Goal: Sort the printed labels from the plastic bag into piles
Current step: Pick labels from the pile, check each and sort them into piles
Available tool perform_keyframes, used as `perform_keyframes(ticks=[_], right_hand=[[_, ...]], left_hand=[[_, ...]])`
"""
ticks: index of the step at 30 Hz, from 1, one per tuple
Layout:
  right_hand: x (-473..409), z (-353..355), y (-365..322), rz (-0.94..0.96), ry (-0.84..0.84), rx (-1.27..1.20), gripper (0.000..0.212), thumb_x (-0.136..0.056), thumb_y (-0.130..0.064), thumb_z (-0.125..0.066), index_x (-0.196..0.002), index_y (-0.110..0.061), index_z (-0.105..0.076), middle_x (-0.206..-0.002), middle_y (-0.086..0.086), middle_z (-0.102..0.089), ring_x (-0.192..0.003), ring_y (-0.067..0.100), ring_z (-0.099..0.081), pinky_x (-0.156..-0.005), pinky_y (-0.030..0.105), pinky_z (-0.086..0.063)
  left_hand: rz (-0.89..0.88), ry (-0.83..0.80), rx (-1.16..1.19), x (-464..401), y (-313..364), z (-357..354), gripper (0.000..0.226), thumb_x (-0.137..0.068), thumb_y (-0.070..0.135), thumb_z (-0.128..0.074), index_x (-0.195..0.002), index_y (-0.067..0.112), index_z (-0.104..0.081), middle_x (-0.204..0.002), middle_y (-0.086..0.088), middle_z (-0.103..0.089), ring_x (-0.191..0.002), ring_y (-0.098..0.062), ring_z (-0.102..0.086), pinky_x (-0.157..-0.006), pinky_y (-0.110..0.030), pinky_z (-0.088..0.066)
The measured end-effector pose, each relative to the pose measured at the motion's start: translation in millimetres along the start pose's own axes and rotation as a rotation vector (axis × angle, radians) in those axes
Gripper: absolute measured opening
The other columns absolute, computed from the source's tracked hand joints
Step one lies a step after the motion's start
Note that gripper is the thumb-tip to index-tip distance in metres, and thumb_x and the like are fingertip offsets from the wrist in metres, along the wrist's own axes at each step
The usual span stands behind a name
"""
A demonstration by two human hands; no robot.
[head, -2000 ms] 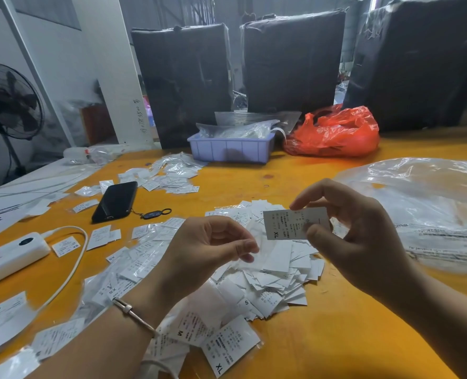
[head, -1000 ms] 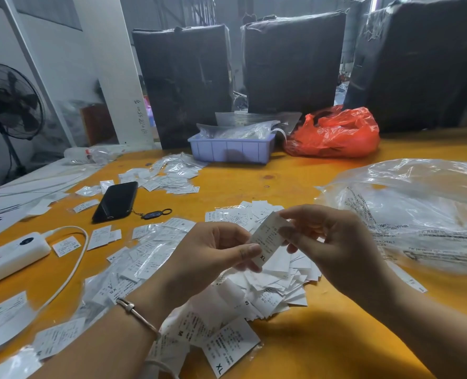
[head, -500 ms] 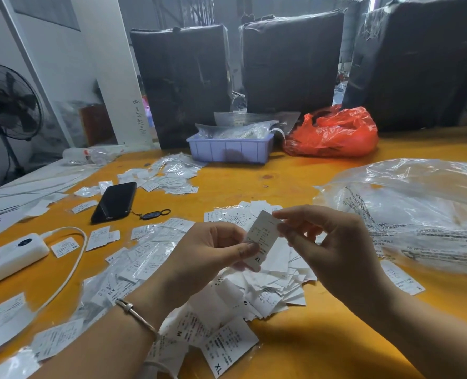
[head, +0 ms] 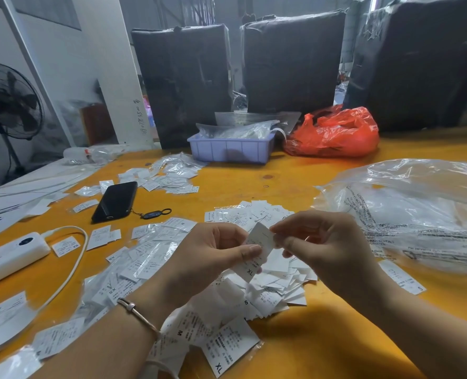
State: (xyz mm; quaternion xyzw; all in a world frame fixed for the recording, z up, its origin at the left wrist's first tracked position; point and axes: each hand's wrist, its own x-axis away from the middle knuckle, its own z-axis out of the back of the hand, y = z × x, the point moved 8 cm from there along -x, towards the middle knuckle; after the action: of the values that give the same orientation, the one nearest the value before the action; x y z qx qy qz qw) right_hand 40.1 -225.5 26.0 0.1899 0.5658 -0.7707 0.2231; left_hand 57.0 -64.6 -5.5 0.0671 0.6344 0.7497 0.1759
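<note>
Nearest the camera, at the bench's [head: 322, 348] front edge, loose printed labels lie overlapping; one XL label [head: 228, 348] lies face up with its long axis running near-left to far-right, its size mark at the near end. A bracelet [head: 139, 314] circles the left wrist just beside them.

Above the central pile of labels [head: 278, 285], both hands share one held label [head: 257, 253]. The left hand [head: 207, 258] pinches its lower part between thumb and curled fingers, and the right hand [head: 328, 247] pinches its upper edge with thumb and forefinger, the other fingers curled. The label is raised off the pile and tilted, long axis running from its upper right end down to the lower left, where an XL mark shows at the near end.

To the left lie more labels in clear sleeves, spread in a loose pile [head: 144, 258], then a white power bank [head: 10, 257] with its cable [head: 73, 266] looping toward the near edge. To the right, a single S label [head: 403, 277] lies flat just beside the large clear plastic bag [head: 418, 214], which sprawls crumpled across the right side.

Further back a black phone [head: 114, 201] lies with a small key tag [head: 153, 213] next to it, and beyond that a far pile of labels [head: 169, 176]. At the far edge stand a lavender tray [head: 229, 150] holding clear bags and a red plastic bag [head: 333, 132]. Behind rise three black-wrapped bales [head: 292, 61], and a fan [head: 8, 102] stands far left.
</note>
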Motion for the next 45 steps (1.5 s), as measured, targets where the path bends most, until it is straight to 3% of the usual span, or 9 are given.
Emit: perform_keyframes(ticks=[3,9,14,19,28,34,39,42,45], right_hand=[[-1,-1,5,-0.066,-0.041,-0.097,0.029,-0.076,0.009,-0.07,-0.077,-0.019,-0.076,-0.068,0.001,-0.073,-0.056,0.017,-0.066,-0.053,0.021,-0.051],[2,-6,-3,-0.026,-0.085,0.032,0.03,-0.078,0.004,-0.069,-0.079,-0.024,-0.076,-0.069,-0.004,-0.072,-0.061,0.019,-0.065,-0.058,0.041,-0.055],[4,-15,-2,-0.028,-0.194,0.092,0.015,-0.084,-0.013,-0.07,-0.082,-0.026,-0.078,-0.075,-0.014,-0.072,-0.07,0.013,-0.064,-0.055,0.031,-0.049],[3,-17,4,-0.089,-0.232,0.028,0.013,-0.077,-0.015,-0.076,-0.086,-0.024,-0.077,-0.077,-0.003,-0.073,-0.066,0.007,-0.062,-0.058,0.025,-0.048],[0,-9,8,-0.127,-0.136,-0.086,0.027,-0.077,0.01,-0.07,-0.091,-0.012,-0.073,-0.074,0.007,-0.073,-0.067,0.026,-0.069,-0.073,0.055,-0.054],[-2,-1,10,-0.118,-0.085,-0.074,0.019,-0.076,0.0,-0.075,-0.088,-0.015,-0.073,-0.071,0.005,-0.072,-0.061,0.02,-0.067,-0.06,0.028,-0.055],[-14,41,14,-0.021,0.121,0.522,0.013,-0.078,-0.005,-0.067,-0.073,-0.015,-0.073,-0.061,-0.004,-0.066,-0.058,0.02,-0.061,-0.054,0.033,-0.051],[-22,64,32,-0.152,0.115,0.921,0.019,-0.079,-0.008,-0.057,-0.063,-0.015,-0.065,-0.062,0.002,-0.063,-0.063,0.026,-0.058,-0.053,0.03,-0.044],[-28,90,46,-0.279,0.15,1.105,0.017,-0.078,-0.005,-0.054,-0.074,-0.015,-0.067,-0.077,0.007,-0.066,-0.073,0.032,-0.058,-0.058,0.029,-0.042]], left_hand=[[0.0,-0.001,-0.023,0,0,0,0.034,-0.074,0.023,-0.074,-0.095,-0.004,-0.072,-0.086,-0.013,-0.076,-0.075,-0.021,-0.074,-0.066,-0.021,-0.056],[0.003,0.004,-0.045,1,1,1,0.035,-0.074,0.025,-0.074,-0.097,-0.002,-0.073,-0.086,-0.013,-0.076,-0.075,-0.022,-0.074,-0.065,-0.022,-0.056],[-0.013,-0.018,-0.078,2,3,0,0.029,-0.078,0.026,-0.073,-0.092,0.001,-0.074,-0.086,-0.01,-0.077,-0.077,-0.023,-0.074,-0.066,-0.025,-0.056],[-0.01,-0.001,-0.088,2,2,1,0.024,-0.079,0.028,-0.074,-0.088,0.007,-0.075,-0.083,-0.01,-0.076,-0.076,-0.022,-0.074,-0.066,-0.026,-0.056],[-0.016,0.013,-0.063,0,2,4,0.029,-0.077,0.029,-0.072,-0.104,0.02,-0.071,-0.092,-0.005,-0.076,-0.085,-0.014,-0.071,-0.07,-0.018,-0.053],[-0.058,0.057,-0.198,1,7,15,0.018,-0.087,0.001,-0.067,-0.09,0.017,-0.075,-0.084,-0.001,-0.076,-0.083,-0.011,-0.071,-0.069,-0.018,-0.054],[-0.03,0.167,-0.478,1,11,51,0.022,-0.09,0.007,-0.065,-0.087,0.026,-0.074,-0.086,0.011,-0.075,-0.086,-0.007,-0.068,-0.074,-0.024,-0.054],[0.025,0.276,-0.816,1,11,77,0.024,-0.094,0.013,-0.061,-0.085,0.033,-0.07,-0.085,0.018,-0.068,-0.085,-0.004,-0.061,-0.07,-0.025,-0.049],[0.132,0.355,-0.969,3,6,98,0.023,-0.095,0.017,-0.057,-0.081,0.033,-0.066,-0.085,0.014,-0.065,-0.08,-0.008,-0.059,-0.068,-0.033,-0.052]])
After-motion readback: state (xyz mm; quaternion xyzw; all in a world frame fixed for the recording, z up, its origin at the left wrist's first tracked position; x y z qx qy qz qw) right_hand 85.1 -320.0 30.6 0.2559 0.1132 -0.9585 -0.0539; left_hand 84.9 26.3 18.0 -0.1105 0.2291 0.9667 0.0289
